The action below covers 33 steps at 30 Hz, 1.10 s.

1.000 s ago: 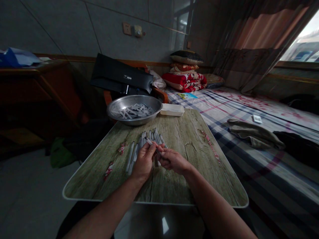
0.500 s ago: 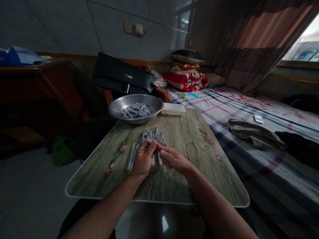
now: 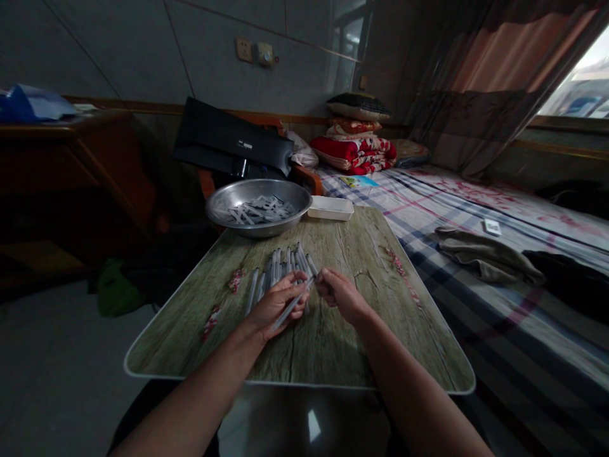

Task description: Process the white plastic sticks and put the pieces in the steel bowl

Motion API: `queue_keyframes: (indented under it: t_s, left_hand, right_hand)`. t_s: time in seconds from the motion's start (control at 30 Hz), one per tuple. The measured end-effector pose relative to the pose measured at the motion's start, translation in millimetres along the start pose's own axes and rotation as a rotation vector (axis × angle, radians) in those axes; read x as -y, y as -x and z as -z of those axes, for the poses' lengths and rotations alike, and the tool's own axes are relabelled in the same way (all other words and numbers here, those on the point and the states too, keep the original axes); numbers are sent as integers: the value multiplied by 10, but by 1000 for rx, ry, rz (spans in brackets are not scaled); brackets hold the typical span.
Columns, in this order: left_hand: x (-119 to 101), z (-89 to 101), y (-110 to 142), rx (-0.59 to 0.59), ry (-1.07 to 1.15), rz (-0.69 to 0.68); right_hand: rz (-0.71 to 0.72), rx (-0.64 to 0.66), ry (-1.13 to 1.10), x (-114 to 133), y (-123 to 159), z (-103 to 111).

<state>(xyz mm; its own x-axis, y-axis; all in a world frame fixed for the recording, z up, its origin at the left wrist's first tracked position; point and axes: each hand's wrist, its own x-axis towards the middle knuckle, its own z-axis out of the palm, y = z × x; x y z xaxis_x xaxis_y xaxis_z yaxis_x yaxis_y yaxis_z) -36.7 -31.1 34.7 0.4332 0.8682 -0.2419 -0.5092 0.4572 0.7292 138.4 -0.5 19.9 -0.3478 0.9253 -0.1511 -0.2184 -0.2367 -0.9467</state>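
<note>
One thin, smooth tube (image 3: 294,302) is pinched by the right hand (image 3: 339,295) and cupped by the curled left hand (image 3: 278,306), low in the middle, beside more tubes (image 3: 285,263) on a wood-print table (image 3: 323,343).

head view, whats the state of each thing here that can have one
left hand: curled around the slim tube
slim tube: held tilted, upper end raised
right hand: fingers beside the tube's upper end
row of tubes: lying side by side
steel bowl: holding white strips
curtain: hanging, window partly uncovered
olive cloth: crumpled
</note>
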Motion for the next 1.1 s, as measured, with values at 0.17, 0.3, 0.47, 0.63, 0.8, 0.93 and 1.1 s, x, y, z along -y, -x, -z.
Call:
queue_keyframes:
  t_s: [0.17,0.3,0.47,0.63,0.8,0.93,1.1]
  left_hand:
    - [38,48,-14,99,52,82]
    - [63,36,-2,31,59,-12]
    - [118,9,19,-129,-216,-260]
    - [175,9,-49,-260,-300,-480]
    - [209,-3,-105,-338,-146,-462]
    - [193,-2,-114,-397,-60,-439]
    - [164,9,-112,-395,-41,-431]
  right_hand:
    - [-11,91,45,-14,17,-21]
    - [-34,74,-33,1,16,-21]
    - [-61,14,-100,10,5,5]
    - [-69,5,-63,-17,7,-21]
    - [49,-28,-47,-48,9,-102]
    - [148,-27,62,-41,30,-130]
    - [203,-10,82,-23,64,-122]
